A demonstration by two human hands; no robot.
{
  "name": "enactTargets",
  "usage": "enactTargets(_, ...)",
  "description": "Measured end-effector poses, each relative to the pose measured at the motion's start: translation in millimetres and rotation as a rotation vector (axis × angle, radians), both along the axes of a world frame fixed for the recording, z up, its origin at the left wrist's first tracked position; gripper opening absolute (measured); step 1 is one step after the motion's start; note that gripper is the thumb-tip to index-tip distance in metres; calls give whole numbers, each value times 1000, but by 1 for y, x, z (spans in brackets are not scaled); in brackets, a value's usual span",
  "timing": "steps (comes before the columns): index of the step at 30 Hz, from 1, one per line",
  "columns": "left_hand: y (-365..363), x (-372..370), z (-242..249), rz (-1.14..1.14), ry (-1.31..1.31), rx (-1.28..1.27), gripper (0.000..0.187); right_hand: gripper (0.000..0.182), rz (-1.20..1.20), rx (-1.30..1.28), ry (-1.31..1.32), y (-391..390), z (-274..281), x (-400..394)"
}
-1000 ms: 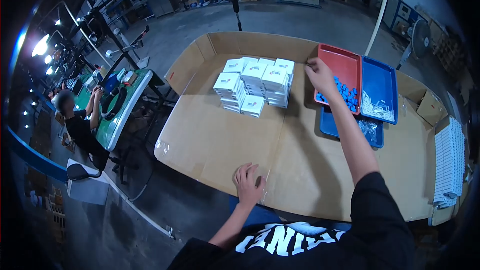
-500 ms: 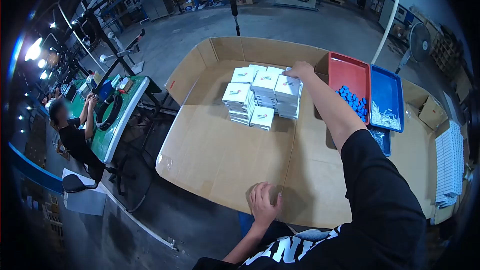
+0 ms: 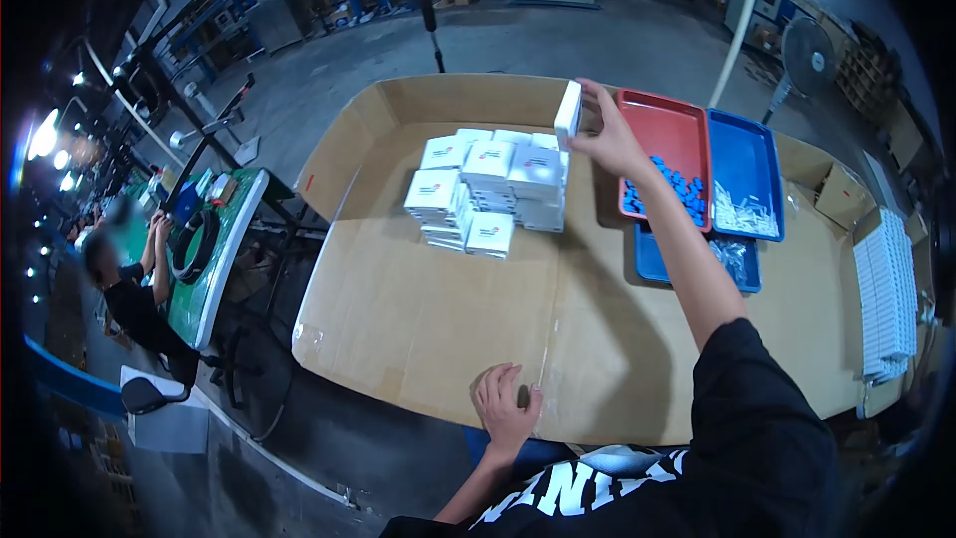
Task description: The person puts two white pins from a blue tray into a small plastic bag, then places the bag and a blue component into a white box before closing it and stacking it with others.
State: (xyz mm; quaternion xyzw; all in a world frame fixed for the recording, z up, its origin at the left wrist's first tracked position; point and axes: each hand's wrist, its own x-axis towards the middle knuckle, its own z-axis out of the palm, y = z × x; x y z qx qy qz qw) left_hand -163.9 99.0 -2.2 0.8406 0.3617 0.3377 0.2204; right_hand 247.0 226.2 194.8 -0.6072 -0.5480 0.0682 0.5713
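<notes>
Held between the thumb and fingers of my right hand (image 3: 614, 143) is a small white box (image 3: 569, 114), turned up on edge above the back right of the stacked boxes. Those stacks of white boxes (image 3: 486, 162), with small printed logos on top, stand close together at uneven heights on the cardboard surface (image 3: 418, 314). My left hand (image 3: 507, 407) lies near the cardboard's front edge, fingers somewhat bent and apart, with nothing in it.
A red tray (image 3: 659, 120) holds blue pieces, and a blue tray (image 3: 745, 148) beside it holds white pieces. Below them sits a smaller blue tray (image 3: 652, 257). White items (image 3: 884, 294) are stacked at far right. Another person (image 3: 139, 314) works at a green table (image 3: 189, 314) on the left.
My right hand has lifted a white box off the back right of the stacks and tipped it on edge. The view has shifted slightly; my left hand stays at the front edge.
</notes>
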Motion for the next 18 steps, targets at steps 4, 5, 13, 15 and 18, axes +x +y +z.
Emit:
enactTargets(4,4,0,-7,-63,-100,-54,42,93,103,-75,189,-111,3,-51)
enactTargets(5,7,1,2,-85,-68,-27,39,95,76,-122,187,-137,0,-61)
enactTargets(13,-4,99,76,-593,-171,-1659,76,91,124,-402,223,-284,-52,-136)
enactTargets(15,-16,125,84,-696,-179,-1802,80,89,265,-477,-15,-306,-52,-140)
enactTargets(18,-44,146,100,-751,-184,-1914,73,85,227,-559,-15,-336,-37,-129)
